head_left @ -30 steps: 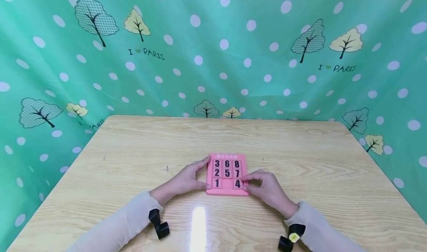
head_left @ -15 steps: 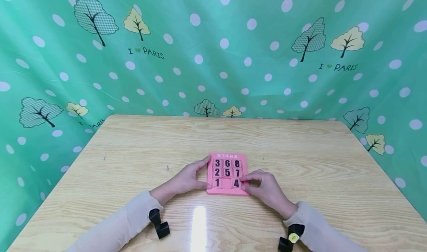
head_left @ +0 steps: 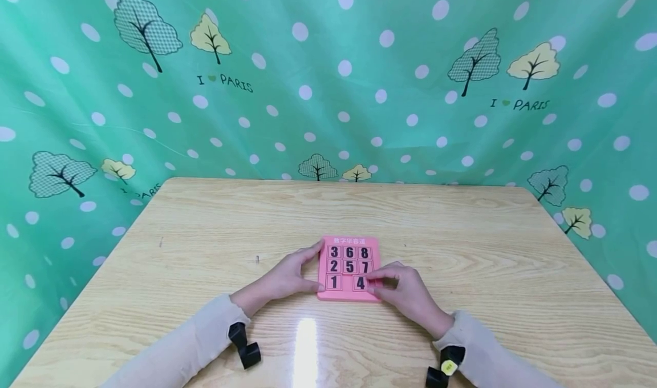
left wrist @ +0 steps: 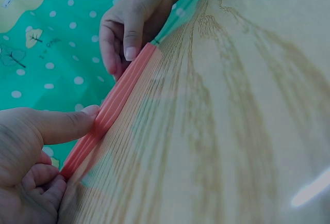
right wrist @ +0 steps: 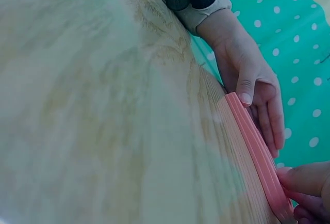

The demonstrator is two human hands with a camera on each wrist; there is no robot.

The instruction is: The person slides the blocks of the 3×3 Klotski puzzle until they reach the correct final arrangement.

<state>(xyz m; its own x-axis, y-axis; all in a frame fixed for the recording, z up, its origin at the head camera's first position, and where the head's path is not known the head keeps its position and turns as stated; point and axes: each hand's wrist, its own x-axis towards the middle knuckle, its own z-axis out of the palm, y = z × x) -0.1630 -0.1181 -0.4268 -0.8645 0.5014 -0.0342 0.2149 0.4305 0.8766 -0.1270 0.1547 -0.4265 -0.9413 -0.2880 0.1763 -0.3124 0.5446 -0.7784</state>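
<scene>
A pink number slide puzzle [head_left: 349, 296] lies flat on the table, its rows reading 3 6 8, 2 5 7, then 1, a gap and 4. My left hand [head_left: 287, 274] holds its left side, forefinger at the upper corner and thumb at the lower one. With thumb and forefinger, my right hand [head_left: 408, 291] pinches the 4 tile [head_left: 360, 283], which stands partway into the gap of the bottom row. From the left wrist, the puzzle [left wrist: 111, 110] shows edge-on with my left thumb [left wrist: 67, 126] against its side. The right wrist view hides the tiles behind the frame [right wrist: 255, 149].
The wooden table [head_left: 231, 211] bears a bright light reflection [head_left: 305, 348] near its front. Behind it hangs a green dotted curtain [head_left: 328, 108] printed with trees. Black wrist cameras sit on the left cuff [head_left: 243, 342] and right cuff [head_left: 449, 362].
My right hand has slid the 4 tile leftward along the bottom row, narrowing the gap beside the 1. The left hand and the puzzle frame stay where they were.
</scene>
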